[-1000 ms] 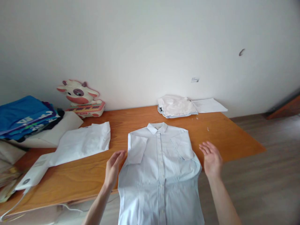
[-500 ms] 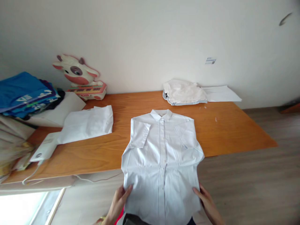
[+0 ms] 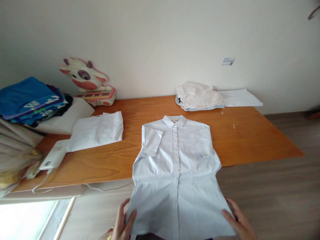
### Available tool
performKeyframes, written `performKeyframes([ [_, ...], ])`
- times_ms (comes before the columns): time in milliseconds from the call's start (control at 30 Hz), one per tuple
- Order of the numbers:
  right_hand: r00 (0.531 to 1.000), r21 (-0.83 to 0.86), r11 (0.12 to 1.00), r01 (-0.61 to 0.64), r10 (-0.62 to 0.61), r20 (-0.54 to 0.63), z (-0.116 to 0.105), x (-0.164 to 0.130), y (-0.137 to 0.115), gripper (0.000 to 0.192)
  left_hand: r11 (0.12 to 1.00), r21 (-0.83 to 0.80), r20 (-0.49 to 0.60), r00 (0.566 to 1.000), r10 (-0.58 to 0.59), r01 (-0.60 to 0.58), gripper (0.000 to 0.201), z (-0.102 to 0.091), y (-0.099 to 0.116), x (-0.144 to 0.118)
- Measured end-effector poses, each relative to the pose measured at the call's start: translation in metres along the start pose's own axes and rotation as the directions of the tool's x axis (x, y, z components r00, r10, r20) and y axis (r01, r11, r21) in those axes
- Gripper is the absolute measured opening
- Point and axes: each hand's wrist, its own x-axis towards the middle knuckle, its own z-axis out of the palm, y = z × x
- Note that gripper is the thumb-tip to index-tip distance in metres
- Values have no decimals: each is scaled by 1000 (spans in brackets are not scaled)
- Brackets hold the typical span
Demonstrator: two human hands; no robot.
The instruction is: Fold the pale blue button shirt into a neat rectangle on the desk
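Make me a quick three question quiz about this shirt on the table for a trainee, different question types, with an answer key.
1. True or false: the pale blue shirt lies wholly on the wooden table.
2. Multiple choice: where do the left hand and the right hand grip the shirt? A) the collar B) the bottom hem corners C) the sleeves
3. Fill in: the cow toy stands against the ____ at the table's back left.

Key
1. False: its lower half hangs past the near edge.
2. B
3. wall
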Motion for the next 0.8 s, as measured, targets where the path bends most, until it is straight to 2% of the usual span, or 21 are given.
performKeyframes([
  [67, 999, 48, 999, 1, 1, -42, -7, -6, -9, 74, 998, -57, -24, 999, -21, 20, 85, -7, 17, -3],
  [100, 999, 45, 999, 14, -12, -43, -11, -8, -14, 71, 994, -100, -5, 999, -34, 33, 80, -12, 25, -1],
  [133, 998, 24, 999, 41, -40, -49, -16, -10, -19, 63, 987, -150, 44, 998, -45, 51, 72, -17, 33, 3],
  [200, 991, -20, 992, 122, -123, -56, -23, -7, -28, 48, 967, -242, 211, 977, -29, 81, 53, -26, 45, 16],
  [267, 977, -39, 977, 211, -212, -23, -25, 1, -36, 47, 953, -298, 329, 943, 53, 50, 43, -31, 54, 31],
  [300, 968, -58, 967, 250, -250, -4, -25, 7, -39, 50, 957, -289, 346, 933, 100, 4, 43, -32, 57, 39],
  [367, 950, -157, 938, 309, -313, 3, -21, 21, -44, 56, 977, -182, 316, 934, 166, -112, 45, -29, 61, 52],
  [433, 918, -285, 892, 351, -387, -82, -15, 32, -45, 50, 978, -1, 243, 949, 200, -206, 40, -24, 63, 62],
  [500, 858, -358, 846, 394, -479, -188, -11, 39, -46, 35, 942, 174, 142, 954, 265, -288, 33, -21, 63, 67],
  [567, 794, -364, 810, 459, -558, -240, -8, 39, -49, 24, 880, 309, 51, 930, 363, -361, 26, -22, 64, 69],
  [633, 750, -293, 792, 535, -605, -265, -7, 35, -53, 24, 817, 369, 10, 881, 473, -442, 21, -25, 67, 68],
  [733, 720, -27, 773, 634, -603, -344, -11, 30, -59, 25, 780, 308, -59, 808, 587, -544, 25, -29, 78, 66],
  [800, 741, 165, 750, 640, -548, -388, -19, 31, -57, 21, 823, 176, -137, 814, 564, -540, 35, -28, 86, 65],
])
